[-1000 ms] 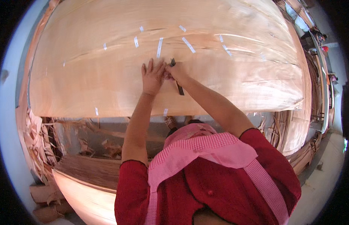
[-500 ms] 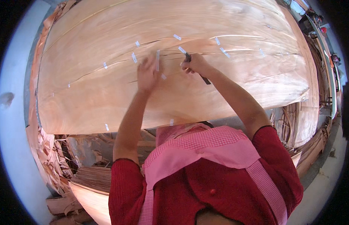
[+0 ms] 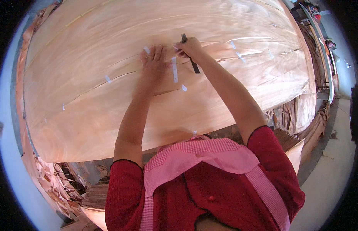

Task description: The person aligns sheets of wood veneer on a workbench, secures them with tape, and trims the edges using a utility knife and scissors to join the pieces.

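Observation:
A broad pale wood veneer sheet (image 3: 90, 46) lies before me, crossed by long cracks and dotted with short white tape strips (image 3: 174, 69). My left hand (image 3: 153, 65) rests on it with fingers outstretched and slightly blurred, beside a small tape piece. My right hand (image 3: 189, 48) is closed round a dark, flat, blade-like tool (image 3: 195, 67), just right of the left hand and over a crack. The tool slants, its narrow top poking above my fingers and its long end pointing toward me.
Torn veneer scraps (image 3: 59, 181) lie below the near left edge, and stacked veneer (image 3: 286, 144) is at the lower right. A pale wall or ledge (image 3: 9, 115) runs along the left. Small distant figures and long boards (image 3: 321, 46) appear at the far right.
Both hands have moved farther forward on the sheet. My right hand shifted right, then up toward the upper cracks, still holding the tool. The view of the sheet has shifted and tilted.

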A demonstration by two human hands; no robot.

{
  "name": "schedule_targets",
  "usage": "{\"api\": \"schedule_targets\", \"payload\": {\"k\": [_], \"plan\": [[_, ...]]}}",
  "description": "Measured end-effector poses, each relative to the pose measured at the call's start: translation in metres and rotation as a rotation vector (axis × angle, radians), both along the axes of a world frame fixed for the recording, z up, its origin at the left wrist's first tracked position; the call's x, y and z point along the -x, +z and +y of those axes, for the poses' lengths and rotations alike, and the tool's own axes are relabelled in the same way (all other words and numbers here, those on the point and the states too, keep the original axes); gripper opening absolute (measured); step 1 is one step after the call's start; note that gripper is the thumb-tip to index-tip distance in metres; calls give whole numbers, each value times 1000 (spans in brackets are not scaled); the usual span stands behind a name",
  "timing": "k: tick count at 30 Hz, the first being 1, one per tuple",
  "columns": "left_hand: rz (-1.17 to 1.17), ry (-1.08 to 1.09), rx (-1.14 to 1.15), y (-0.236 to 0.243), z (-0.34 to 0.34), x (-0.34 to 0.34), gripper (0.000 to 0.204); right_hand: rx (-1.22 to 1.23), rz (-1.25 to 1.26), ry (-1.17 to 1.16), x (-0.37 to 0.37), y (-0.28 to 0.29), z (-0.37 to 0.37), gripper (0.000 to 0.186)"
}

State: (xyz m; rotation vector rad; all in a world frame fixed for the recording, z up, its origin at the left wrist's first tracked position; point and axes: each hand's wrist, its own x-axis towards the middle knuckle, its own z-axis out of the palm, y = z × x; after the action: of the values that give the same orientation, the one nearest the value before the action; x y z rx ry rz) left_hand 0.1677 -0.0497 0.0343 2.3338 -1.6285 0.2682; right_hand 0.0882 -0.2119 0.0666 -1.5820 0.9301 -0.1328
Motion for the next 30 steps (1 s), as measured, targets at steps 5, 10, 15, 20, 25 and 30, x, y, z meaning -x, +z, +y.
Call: {"api": "schedule_targets", "payload": {"k": [5, 10, 15, 20, 25, 30], "plan": [[29, 15, 100, -13, -5, -2, 59, 569, 410, 14, -48, -25, -1, 40], [91, 59, 153, -24, 4, -11, 61, 746, 541, 224, -50, -10, 6, 50], [190, -98, 230, -3, 120, -6, 55, 578, 395, 227, -20, -10, -11, 37], [345, 398, -21, 37, 370, 50, 45, 254, 179, 75, -12, -30, -28, 18], [481, 1057, 2, -19, 605, 122, 41, -488, -392, 1, -39, 36, 113, 18], [627, 1457, 320, -108, 755, 186, 28, -1014, -118, 450, -69, 4, 394, 16]]}}
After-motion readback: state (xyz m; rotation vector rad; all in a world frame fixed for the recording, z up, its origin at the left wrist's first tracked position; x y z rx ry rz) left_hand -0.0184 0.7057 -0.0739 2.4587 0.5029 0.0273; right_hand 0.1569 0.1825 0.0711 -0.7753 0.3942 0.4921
